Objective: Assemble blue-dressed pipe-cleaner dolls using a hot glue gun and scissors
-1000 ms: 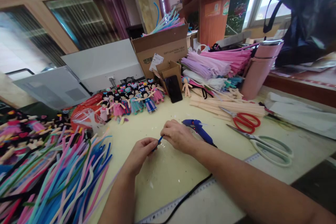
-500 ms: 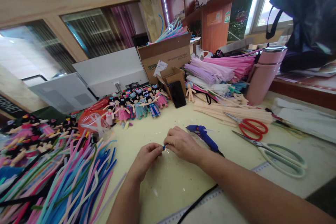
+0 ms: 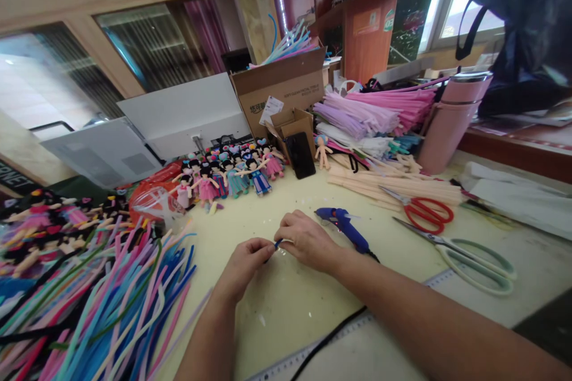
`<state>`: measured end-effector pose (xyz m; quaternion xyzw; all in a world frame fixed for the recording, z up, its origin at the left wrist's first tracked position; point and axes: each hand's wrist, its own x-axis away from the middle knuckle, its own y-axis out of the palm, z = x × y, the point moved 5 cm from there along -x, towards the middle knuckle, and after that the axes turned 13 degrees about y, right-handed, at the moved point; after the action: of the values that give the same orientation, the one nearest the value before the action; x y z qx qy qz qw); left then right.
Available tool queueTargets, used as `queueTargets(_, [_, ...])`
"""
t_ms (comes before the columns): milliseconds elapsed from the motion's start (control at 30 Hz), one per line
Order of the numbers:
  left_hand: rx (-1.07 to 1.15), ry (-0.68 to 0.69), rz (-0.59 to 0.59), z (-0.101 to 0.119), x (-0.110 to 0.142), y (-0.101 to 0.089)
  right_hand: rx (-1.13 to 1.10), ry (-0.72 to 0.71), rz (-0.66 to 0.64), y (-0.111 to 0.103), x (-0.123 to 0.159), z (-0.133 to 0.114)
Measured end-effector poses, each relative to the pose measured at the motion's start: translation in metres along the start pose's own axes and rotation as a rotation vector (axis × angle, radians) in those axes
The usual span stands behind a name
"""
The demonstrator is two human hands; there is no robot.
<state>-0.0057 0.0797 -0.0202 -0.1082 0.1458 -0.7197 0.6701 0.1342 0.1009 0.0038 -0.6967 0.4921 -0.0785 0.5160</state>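
Note:
Between my two hands is a short piece of blue pipe cleaner (image 3: 277, 244), mostly covered by the fingers. My left hand (image 3: 251, 256) pinches its near left end with thumb and forefinger. My right hand (image 3: 304, 241) is closed on the other end, the fingers curled over it. Both hands are just above the pale yellow tabletop (image 3: 268, 315), almost touching each other. Just right of my right hand lies a blue hot glue gun (image 3: 346, 227), its nozzle pointing left and its black cord running toward the front edge.
Loose coloured pipe cleaners (image 3: 116, 309) cover the left side. Small finished dolls (image 3: 236, 172) stand at the back beside a black phone (image 3: 300, 156). Red-handled scissors (image 3: 429, 213) and pale green scissors (image 3: 478, 265) lie right, near a pink flask (image 3: 453, 125). A ruler (image 3: 313, 348) lies in front.
The hands keep their pinch on the blue piece, with only slight finger movement. The whole view has shifted a little.

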Motion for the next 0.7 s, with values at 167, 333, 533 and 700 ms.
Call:
queueTargets(167, [0.026,-0.005,0.001,-0.002,0.000,-0.001,-0.002,0.003,-0.006,0.001,0.000,0.000])
queueTargets(333, [0.045,0.064,0.067,0.004,-0.002,-0.003,-0.047,0.061,0.007,0.003,-0.002,0.007])
queueTargets(533, [-0.100,0.201,0.140,0.006,-0.004,-0.006,-0.193,0.166,0.022,0.001,-0.002,0.011])
queueTargets(700, [-0.223,0.286,0.183,0.009,-0.004,-0.008,-0.249,0.132,0.039,-0.002,-0.002,0.008])
